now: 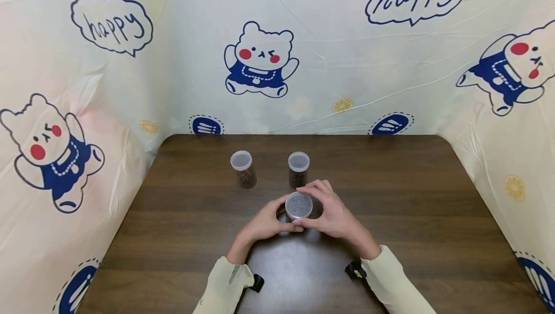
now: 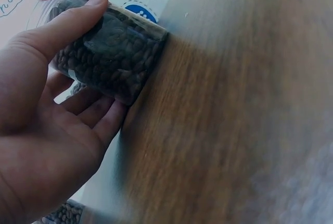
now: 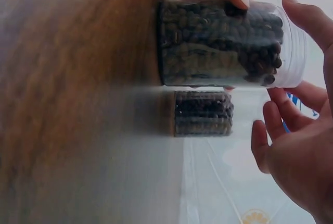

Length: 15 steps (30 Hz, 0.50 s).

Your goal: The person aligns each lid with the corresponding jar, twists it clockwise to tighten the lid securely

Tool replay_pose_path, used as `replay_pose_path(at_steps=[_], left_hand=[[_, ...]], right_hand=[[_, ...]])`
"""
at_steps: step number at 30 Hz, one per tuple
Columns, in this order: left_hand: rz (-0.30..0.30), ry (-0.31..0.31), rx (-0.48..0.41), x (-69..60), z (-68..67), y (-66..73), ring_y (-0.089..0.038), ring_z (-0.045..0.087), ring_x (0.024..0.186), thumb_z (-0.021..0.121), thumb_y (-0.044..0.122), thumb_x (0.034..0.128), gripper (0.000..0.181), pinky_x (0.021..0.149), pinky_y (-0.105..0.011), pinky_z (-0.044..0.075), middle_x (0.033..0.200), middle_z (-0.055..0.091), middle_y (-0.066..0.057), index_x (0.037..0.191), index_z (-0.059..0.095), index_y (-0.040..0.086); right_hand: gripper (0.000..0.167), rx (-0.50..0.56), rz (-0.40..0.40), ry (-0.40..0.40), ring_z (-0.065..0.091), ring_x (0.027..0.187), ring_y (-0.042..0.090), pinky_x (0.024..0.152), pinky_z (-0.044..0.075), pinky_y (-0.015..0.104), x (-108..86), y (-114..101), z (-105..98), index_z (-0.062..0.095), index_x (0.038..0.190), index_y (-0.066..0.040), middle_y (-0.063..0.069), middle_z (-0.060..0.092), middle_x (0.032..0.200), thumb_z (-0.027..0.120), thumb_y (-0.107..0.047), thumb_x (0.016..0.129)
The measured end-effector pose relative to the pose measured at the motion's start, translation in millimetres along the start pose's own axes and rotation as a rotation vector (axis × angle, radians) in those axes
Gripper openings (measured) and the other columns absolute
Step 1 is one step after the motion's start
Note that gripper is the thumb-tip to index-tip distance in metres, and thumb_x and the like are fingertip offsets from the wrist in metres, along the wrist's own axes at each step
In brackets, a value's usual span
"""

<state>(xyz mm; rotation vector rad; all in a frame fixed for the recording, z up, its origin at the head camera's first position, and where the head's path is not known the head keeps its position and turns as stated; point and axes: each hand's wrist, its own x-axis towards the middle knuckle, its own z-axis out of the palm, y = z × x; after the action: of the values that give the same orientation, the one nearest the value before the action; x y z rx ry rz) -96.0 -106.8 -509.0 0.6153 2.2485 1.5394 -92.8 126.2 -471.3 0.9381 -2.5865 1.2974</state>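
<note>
A clear plastic jar (image 3: 218, 41) of dark beans stands upright on the table, its whitish lid (image 1: 299, 205) in place. My left hand (image 1: 266, 220) grips the jar's body, with the thumb along one side and the fingers round the other, as the left wrist view also shows. Higher up, my right hand (image 1: 334, 213) holds the lid's rim between thumb and fingers. The bean contents (image 2: 112, 52) reach close to the top of the jar. Part of the jar's body is hidden behind both hands in the head view.
Two more lidded jars stand farther back on the brown wooden table (image 1: 182, 237): a left jar (image 1: 246, 176) and a right jar (image 1: 298, 177) just behind the held one. A printed cloth (image 1: 329, 73) encloses the table's back and sides.
</note>
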Motion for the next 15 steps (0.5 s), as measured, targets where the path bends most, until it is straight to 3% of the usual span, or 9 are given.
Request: replay_pose_path(at_steps=[8,11,15], left_hand=[[0.012,-0.011,-0.035,0.0,-3.3,0.2,-0.02,0.062,0.132,0.09,0.016,0.0838,0.071,0.111,-0.026,0.049,0.142,0.067,-0.005,0.147,0.059,0.016],[0.012,-0.027,-0.045,-1.2,-4.9,0.0,-0.02,0.062,0.132,0.089,0.014,0.0848,0.069,0.111,-0.026,0.049,0.143,0.066,-0.005,0.147,0.059,0.015],[0.007,-0.036,-0.026,-0.9,-4.8,0.3,-0.016,0.064,0.128,0.091,0.019,0.0841,0.07,0.108,-0.026,0.051,0.139,0.068,0.0,0.147,0.059,0.02]], right_hand=[[0.068,-0.168,-0.001,0.114,0.053,0.103,0.017,0.088,0.046,0.036,1.0,-8,12,0.067,0.118,-0.01,0.002,0.062,0.107,0.098,-0.045,0.069],[0.072,-0.181,-0.01,0.08,0.053,0.104,0.018,0.091,0.044,0.039,1.2,-10,11,0.065,0.123,-0.011,0.003,0.063,0.113,0.097,-0.048,0.07],[0.079,-0.094,-0.018,-0.013,0.051,0.119,0.02,0.1,0.047,0.044,-0.2,-7,3,0.061,0.142,-0.015,0.005,0.063,0.131,0.096,-0.039,0.075]])
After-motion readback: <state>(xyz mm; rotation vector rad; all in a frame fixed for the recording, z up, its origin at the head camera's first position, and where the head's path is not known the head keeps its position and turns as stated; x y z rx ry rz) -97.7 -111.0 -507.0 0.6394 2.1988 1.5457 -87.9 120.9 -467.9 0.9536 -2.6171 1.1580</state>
